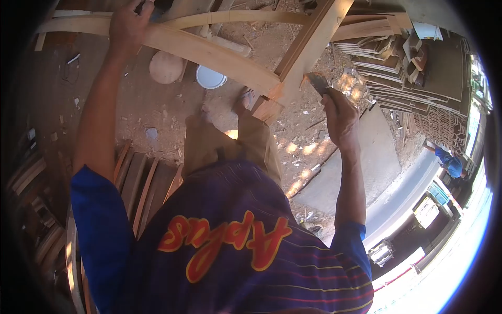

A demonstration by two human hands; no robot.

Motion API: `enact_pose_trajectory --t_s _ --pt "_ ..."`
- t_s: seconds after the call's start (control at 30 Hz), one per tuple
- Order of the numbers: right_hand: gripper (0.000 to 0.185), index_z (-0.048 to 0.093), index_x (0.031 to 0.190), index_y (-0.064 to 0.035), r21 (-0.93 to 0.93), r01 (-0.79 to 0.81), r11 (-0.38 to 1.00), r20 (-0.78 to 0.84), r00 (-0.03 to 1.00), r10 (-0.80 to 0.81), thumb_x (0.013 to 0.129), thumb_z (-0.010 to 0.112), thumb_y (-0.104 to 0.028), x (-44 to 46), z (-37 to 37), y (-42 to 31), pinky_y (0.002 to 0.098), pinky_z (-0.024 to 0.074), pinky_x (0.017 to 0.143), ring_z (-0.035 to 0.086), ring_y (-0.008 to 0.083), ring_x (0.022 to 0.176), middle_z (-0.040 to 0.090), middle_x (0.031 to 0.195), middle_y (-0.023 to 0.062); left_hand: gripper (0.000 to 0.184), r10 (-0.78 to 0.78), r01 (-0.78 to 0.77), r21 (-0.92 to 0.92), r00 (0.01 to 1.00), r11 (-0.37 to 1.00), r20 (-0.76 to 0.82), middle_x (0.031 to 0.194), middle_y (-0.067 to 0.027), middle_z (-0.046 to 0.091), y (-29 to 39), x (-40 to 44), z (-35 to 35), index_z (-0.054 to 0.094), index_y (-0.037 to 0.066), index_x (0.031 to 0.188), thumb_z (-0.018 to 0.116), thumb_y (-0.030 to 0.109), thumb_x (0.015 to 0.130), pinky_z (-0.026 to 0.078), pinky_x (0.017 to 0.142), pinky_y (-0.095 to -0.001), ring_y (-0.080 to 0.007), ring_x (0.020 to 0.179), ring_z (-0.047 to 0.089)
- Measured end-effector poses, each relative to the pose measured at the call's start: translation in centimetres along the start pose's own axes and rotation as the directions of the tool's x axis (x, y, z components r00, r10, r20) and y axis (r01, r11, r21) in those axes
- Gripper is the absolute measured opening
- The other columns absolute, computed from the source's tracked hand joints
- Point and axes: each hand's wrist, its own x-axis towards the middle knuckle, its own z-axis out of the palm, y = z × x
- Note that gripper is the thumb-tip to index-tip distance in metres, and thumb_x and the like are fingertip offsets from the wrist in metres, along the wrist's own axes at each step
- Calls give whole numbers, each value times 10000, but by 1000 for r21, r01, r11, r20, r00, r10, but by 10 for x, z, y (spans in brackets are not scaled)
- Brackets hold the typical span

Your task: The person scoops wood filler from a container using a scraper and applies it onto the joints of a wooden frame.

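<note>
My right hand (pixel 342 118) is closed round a putty knife (pixel 318 82), its dark blade pointing up and left. Some orange-brown filler shows at the blade's tip. Just left of the blade is the corner joint of a wooden frame (pixel 217 55), where a curved pale beam meets a straight board (pixel 312 52); orange-brown filler (pixel 275 91) is smeared on that joint. My left hand (pixel 128 26) is over the far left part of the curved beam, fingers curled near the top edge. A small dark thing shows by those fingers, too cut off to name.
On the dirt floor below the frame are a white bucket lid (pixel 210 77) and a round wooden disc (pixel 166 67). Stacked boards (pixel 397 78) stand at right, more planks (pixel 144 183) at lower left. A person in blue (pixel 451 163) is far right, near a road.
</note>
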Motion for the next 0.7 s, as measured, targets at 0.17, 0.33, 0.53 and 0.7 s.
enact_pose_trajectory --t_s 0.17,0.33,0.53,0.7 --pt "212 677 1148 -12 86 24 996 181 983 -39 941 641 -45 5 -12 -7 376 523 653 694 301 764 691 920 186 436 34 -34 -3 999 999 8 925 -151 738 4 -1 0 728 70 1153 622 444 957 523 804 -367 -265 869 707" --pt "230 678 1150 -11 50 270 962 213 938 -274 926 629 -9 43 -21 -29 370 526 626 680 275 735 679 879 145 381 9 -8 89 1000 996 -15 935 -199 719 32 -2 -11 728 46 1103 637 372 928 522 790 -402 -313 841 689" --pt "295 670 1145 -23 -184 619 763 426 750 -506 856 621 10 66 -26 -49 367 514 635 616 217 702 588 787 74 285 112 -102 83 986 991 -127 927 -219 707 33 -3 -9 727 1 989 644 263 912 526 760 -435 -358 816 678" --pt "209 619 1078 -48 -447 709 546 629 683 -372 870 607 -63 55 -26 -91 348 518 659 615 203 725 535 797 52 279 135 -127 56 975 990 -177 925 -207 711 28 -4 -7 725 -7 971 643 254 912 525 748 -441 -358 807 678"
